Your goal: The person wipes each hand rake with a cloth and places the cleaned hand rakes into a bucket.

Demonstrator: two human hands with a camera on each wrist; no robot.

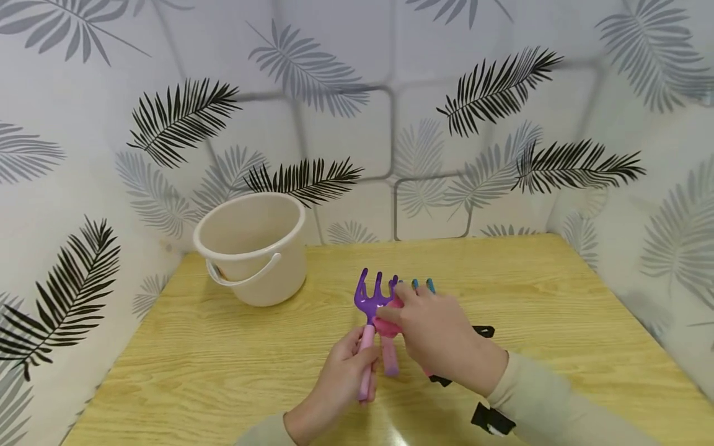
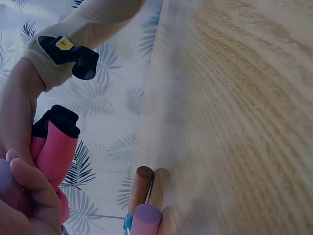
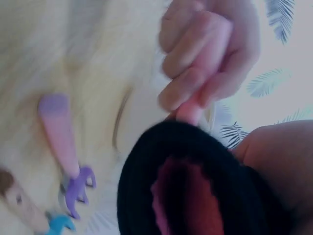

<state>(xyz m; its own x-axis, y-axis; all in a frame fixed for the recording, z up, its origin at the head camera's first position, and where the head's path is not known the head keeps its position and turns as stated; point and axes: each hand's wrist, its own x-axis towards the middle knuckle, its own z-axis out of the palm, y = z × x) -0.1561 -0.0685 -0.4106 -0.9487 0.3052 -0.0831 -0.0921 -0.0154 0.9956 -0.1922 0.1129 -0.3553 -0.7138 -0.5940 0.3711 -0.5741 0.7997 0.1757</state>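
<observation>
In the head view my left hand (image 1: 340, 371) grips the pink handle of a purple garden hand rake (image 1: 368, 303), tines pointing away from me. My right hand (image 1: 440, 328) pinches a pink glove (image 1: 387, 325) against the rake's neck. The glove's black cuff (image 3: 139, 176) gapes open in the right wrist view, and the left wrist view shows its pink body (image 2: 56, 154). A second purple rake (image 3: 77, 196) with a pink handle lies on the table, partly hidden under the right hand in the head view. Beside it is a blue-headed tool (image 3: 59, 223) with a wooden handle.
A beige bucket (image 1: 279, 275) with its handle hanging down stands at the back left of the wood-grain table (image 1: 195, 371). Leaf-patterned walls (image 1: 346, 136) close off the back and both sides.
</observation>
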